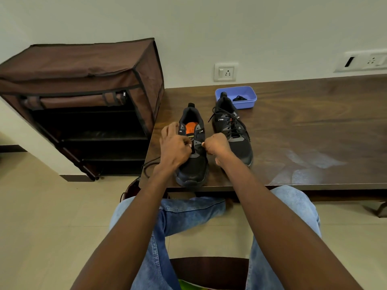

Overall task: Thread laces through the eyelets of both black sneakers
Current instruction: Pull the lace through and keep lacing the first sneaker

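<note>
Near the front edge of the dark wooden table [293,126] stands the unlaced black sneaker [193,164], toe toward the person, its orange insole showing through the open throat. Over its lower eyelets the left hand [174,146] is curled, thumb and fingertips pinched together at the left eyelet row, apparently on a black lace [149,163] that trails off the table's left edge; the exact grip is hidden by the fingers. Just across the tongue, the right hand [216,146] is closed in a fist, thumb and forefinger nipping something small at the right eyelet row, likely the lace's other end. Beside it to the right stands the second sneaker [232,130], already laced. Behind that one sits a blue plastic box [248,101] with another dark lace inside. Left of the table stands a brown fabric shoe rack [83,80].
</note>
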Action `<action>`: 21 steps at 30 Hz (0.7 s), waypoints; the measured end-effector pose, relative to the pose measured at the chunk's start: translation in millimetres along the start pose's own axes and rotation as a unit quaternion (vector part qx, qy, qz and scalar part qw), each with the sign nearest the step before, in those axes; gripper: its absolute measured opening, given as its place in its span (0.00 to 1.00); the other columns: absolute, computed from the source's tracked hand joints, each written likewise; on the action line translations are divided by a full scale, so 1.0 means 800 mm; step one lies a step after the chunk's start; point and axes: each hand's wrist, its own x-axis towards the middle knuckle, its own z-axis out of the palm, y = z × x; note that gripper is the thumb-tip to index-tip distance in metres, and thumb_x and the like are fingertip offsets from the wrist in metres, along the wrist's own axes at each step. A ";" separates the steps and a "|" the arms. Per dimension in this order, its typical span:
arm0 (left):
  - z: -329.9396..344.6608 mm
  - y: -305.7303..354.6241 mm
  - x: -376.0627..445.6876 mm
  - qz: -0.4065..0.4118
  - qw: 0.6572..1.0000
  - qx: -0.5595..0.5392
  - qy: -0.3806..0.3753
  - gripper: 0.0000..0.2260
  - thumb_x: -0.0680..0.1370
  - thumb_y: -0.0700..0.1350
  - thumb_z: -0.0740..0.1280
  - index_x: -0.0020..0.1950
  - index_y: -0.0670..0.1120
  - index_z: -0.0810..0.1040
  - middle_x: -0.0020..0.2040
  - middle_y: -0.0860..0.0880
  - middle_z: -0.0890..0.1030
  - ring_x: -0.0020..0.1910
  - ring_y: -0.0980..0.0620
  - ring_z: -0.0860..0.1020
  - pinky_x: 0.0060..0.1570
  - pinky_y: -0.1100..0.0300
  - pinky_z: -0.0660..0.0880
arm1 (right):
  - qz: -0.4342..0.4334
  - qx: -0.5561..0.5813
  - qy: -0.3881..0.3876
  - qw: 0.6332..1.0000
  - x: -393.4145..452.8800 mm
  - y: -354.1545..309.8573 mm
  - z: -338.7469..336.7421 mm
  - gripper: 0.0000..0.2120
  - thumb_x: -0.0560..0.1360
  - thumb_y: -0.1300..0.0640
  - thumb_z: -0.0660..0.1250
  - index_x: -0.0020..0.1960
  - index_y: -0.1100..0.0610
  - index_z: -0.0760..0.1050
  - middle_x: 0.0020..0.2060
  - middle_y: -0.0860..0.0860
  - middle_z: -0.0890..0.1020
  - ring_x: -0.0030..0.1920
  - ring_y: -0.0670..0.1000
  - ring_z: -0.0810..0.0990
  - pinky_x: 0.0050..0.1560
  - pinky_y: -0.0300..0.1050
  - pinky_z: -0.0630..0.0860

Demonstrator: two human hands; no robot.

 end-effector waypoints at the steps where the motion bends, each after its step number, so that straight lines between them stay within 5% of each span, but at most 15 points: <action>1: 0.000 0.000 0.001 -0.015 1.000 -0.013 -0.007 0.07 0.77 0.47 0.71 0.52 0.50 0.86 0.76 0.46 0.61 0.74 0.42 0.55 0.72 0.46 0.57 | -0.002 -0.009 -0.003 1.000 0.002 0.003 0.001 0.10 0.76 0.63 0.64 0.38 0.53 0.69 0.48 0.57 0.77 0.47 0.55 0.76 0.56 0.54 0.78; 4: 0.005 0.004 0.006 -0.059 0.996 -0.057 -0.040 0.06 0.77 0.46 0.71 0.52 0.50 0.86 0.76 0.47 0.59 0.74 0.43 0.55 0.72 0.48 0.54 | -0.004 -0.019 0.001 1.000 0.005 0.004 0.001 0.04 0.76 0.63 0.64 0.44 0.57 0.74 0.49 0.58 0.78 0.48 0.55 0.77 0.58 0.55 0.79; 7: 0.012 0.007 0.008 -0.091 0.988 -0.108 -0.057 0.03 0.77 0.45 0.71 0.46 0.50 0.84 0.75 0.48 0.60 0.73 0.44 0.56 0.73 0.48 0.55 | 0.003 -0.025 0.002 1.000 0.013 0.010 0.008 0.08 0.74 0.64 0.67 0.53 0.65 0.79 0.48 0.56 0.81 0.50 0.55 0.80 0.56 0.55 0.80; 10: 0.017 0.004 0.009 -0.131 0.967 -0.203 -0.085 0.09 0.77 0.41 0.70 0.38 0.52 0.79 0.72 0.50 0.62 0.71 0.47 0.57 0.73 0.50 0.56 | 0.004 -0.021 0.019 1.000 0.016 0.016 0.013 0.02 0.72 0.66 0.68 0.44 0.62 0.78 0.46 0.60 0.83 0.51 0.59 0.83 0.53 0.58 0.81; 12: 0.021 0.003 0.012 -0.167 0.950 -0.245 -0.095 0.03 0.77 0.41 0.69 0.46 0.49 0.81 0.71 0.52 0.62 0.68 0.50 0.59 0.68 0.53 0.60 | 0.000 -0.022 0.024 0.999 0.017 0.016 0.013 0.05 0.72 0.67 0.67 0.40 0.59 0.76 0.42 0.58 0.81 0.49 0.59 0.82 0.52 0.57 0.81; 15: 0.032 -0.001 0.019 -0.222 0.928 -0.281 -0.106 0.18 0.75 0.43 0.69 0.65 0.43 0.75 0.71 0.51 0.62 0.60 0.51 0.62 0.58 0.55 0.60 | -0.008 -0.032 0.032 0.999 0.013 0.014 0.011 0.08 0.73 0.66 0.66 0.37 0.57 0.74 0.39 0.56 0.78 0.46 0.57 0.80 0.52 0.56 0.81; 21: 0.039 0.000 0.015 -0.254 0.907 -0.324 -0.083 0.26 0.75 0.41 0.69 0.72 0.49 0.65 0.69 0.46 0.70 0.60 0.51 0.63 0.58 0.56 0.61 | -0.022 -0.071 0.043 0.996 0.008 0.012 0.010 0.10 0.75 0.66 0.67 0.37 0.56 0.73 0.40 0.56 0.79 0.44 0.55 0.79 0.46 0.49 0.78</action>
